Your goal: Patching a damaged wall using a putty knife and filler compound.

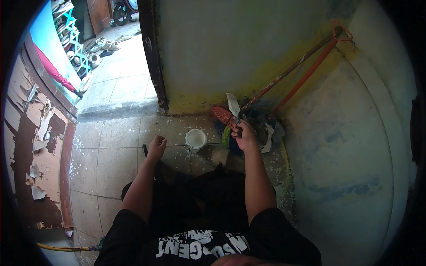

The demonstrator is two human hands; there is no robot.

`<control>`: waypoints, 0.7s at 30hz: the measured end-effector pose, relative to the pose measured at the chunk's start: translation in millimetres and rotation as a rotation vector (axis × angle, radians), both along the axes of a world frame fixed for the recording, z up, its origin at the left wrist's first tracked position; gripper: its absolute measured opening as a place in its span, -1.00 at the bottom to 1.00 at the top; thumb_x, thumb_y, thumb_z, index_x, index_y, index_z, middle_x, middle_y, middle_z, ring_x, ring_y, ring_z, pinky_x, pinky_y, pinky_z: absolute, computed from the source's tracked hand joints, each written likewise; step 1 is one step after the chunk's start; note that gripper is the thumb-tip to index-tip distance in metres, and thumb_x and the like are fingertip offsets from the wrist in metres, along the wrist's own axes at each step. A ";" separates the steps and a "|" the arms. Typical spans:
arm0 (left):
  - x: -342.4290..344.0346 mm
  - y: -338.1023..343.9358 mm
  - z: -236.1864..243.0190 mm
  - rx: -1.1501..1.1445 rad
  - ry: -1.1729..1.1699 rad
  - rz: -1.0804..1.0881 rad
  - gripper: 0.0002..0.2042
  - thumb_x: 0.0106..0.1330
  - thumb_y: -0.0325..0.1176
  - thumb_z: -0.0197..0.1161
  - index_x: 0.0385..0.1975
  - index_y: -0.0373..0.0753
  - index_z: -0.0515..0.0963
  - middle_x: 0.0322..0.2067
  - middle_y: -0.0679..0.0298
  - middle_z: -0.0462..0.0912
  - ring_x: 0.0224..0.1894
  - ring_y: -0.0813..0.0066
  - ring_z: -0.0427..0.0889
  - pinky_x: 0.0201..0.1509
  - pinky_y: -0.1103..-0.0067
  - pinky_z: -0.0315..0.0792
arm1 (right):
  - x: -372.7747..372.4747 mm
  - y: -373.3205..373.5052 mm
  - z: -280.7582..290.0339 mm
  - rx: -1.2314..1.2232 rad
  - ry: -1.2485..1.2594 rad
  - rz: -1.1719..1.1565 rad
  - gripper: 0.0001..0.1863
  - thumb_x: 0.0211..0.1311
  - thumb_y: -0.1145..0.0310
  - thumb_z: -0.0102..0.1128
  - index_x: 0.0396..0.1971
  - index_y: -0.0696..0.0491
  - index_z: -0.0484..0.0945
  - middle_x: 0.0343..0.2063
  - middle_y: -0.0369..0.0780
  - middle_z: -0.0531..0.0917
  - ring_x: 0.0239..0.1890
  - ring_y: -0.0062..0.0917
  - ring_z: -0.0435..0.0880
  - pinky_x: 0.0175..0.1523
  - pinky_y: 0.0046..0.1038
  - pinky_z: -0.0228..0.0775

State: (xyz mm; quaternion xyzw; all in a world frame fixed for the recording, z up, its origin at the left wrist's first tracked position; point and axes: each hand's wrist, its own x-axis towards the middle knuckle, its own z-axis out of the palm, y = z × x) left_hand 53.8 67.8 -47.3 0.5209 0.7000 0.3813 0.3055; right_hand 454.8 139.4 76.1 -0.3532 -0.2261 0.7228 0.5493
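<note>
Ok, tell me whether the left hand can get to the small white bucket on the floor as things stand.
Probably yes. The left hand hangs empty and loosely curled just beside the small white bucket, with only bare, paint-spattered floor tiles between them. The right hand, holding a putty knife, is on the bucket's far side.

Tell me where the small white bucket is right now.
In the head view the small white bucket stands on the tiled floor between the two hands, just left of the right hand holding the putty knife.

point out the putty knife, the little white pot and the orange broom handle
putty knife [233, 105], head view, on the flat of its pale blade above the right hand [245, 136]
white pot [195, 138], head view, on its paint-smeared inside
orange broom handle [306, 75], head view, midway along the shaft
</note>
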 end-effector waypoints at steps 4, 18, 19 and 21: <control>-2.7 1.1 -1.6 0.001 -0.012 -0.005 -0.72 0.39 -0.20 0.25 -0.15 -0.32 0.57 -0.31 0.03 0.69 -0.25 0.18 0.70 -0.14 0.38 0.54 | -1.8 2.9 0.1 -0.018 -0.098 -0.090 -0.81 0.27 0.49 -0.05 -0.15 0.10 0.47 -0.46 -0.30 0.44 -0.55 -0.65 0.33 -0.47 -0.56 0.18; -5.0 0.8 -1.9 0.011 0.011 -0.028 -0.72 0.38 -0.21 0.26 -0.16 -0.34 0.57 -0.34 0.03 0.69 -0.28 0.19 0.70 -0.16 0.38 0.54 | 1.4 -0.6 30.1 0.060 -0.238 -0.277 -0.66 0.20 0.47 -0.07 -0.02 0.13 0.48 -0.50 -0.33 0.38 -0.63 -0.69 0.22 -0.50 -0.57 0.13; -4.1 0.7 -1.9 0.003 0.017 -0.028 -0.72 0.38 -0.21 0.26 -0.16 -0.34 0.56 -0.34 0.03 0.69 -0.29 0.20 0.71 -0.17 0.38 0.54 | 2.3 -1.6 33.1 0.062 -0.236 -0.282 -0.66 0.20 0.47 -0.07 -0.02 0.13 0.48 -0.50 -0.33 0.38 -0.63 -0.69 0.22 -0.50 -0.57 0.13; 0.5 1.4 -0.8 0.001 0.026 -0.040 -0.72 0.38 -0.21 0.26 -0.16 -0.34 0.56 -0.34 0.03 0.69 -0.30 0.22 0.71 -0.19 0.39 0.55 | 7.8 -4.2 40.7 0.107 -0.208 -0.268 -0.65 0.20 0.45 -0.07 -0.01 0.14 0.48 -0.51 -0.34 0.38 -0.63 -0.68 0.23 -0.49 -0.57 0.12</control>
